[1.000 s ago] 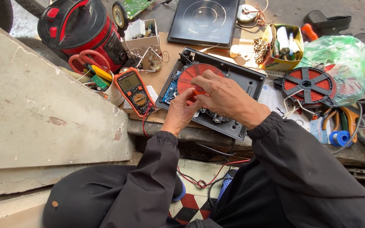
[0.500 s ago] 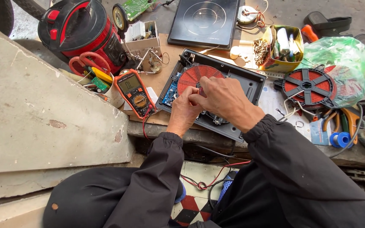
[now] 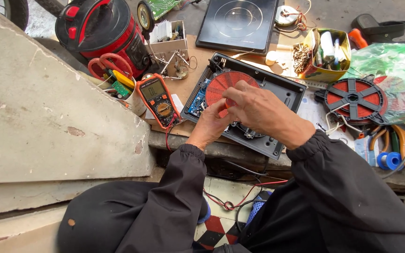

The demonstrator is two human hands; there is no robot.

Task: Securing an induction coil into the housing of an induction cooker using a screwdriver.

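While both hands work close together over an open black cooker (image 3: 284, 91), the left hand (image 3: 210, 125) rests on its near edge with fingers curled in, and I cannot tell if it holds anything. The right hand (image 3: 258, 110) lies across the middle, fingers bent and pinched near the red coil (image 3: 223, 84). I cannot tell what it pinches. That round coil sits inside the cooker, beside a small blue board (image 3: 198, 100) at its left edge. The cooker lies on the worktop (image 3: 198, 58), right in front of the person.

Just left of the cooker lies an orange meter (image 3: 159, 99), with a red wire running down from it. Behind the meter stands a red and black can (image 3: 101, 33), with red scissors (image 3: 106, 65) in front of it. A black glass top (image 3: 237, 23) lies behind the cooker. To the right sit a yellow tin (image 3: 326, 72) full of small bits, a second red coil (image 3: 355, 99) and a green bag (image 3: 390, 61)
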